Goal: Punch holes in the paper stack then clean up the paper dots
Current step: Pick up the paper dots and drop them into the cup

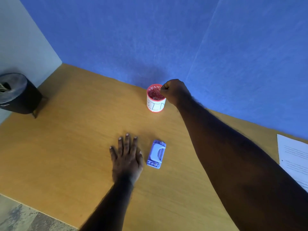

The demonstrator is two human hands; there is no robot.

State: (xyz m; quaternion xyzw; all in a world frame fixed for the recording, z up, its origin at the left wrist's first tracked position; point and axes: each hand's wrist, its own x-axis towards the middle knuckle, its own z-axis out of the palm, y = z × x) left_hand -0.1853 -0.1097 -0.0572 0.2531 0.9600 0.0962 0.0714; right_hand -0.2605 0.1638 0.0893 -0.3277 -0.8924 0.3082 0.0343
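A small lilac hole punch (156,154) lies on the wooden table (75,147). My left hand (127,155) rests flat on the table just left of it, fingers spread, holding nothing. My right hand (175,92) is a closed fist at the right rim of a red cup (155,98) with a white label reading "BIN". What the fist holds, if anything, is hidden. The printed paper stack (295,159) lies at the right edge, partly cut off. No paper dots are visible on the table.
A blue wall (166,39) stands right behind the cup. A dark round container (16,94) sits at the table's far left corner. The table's near edge (38,211) runs along the lower left, with floor beyond.
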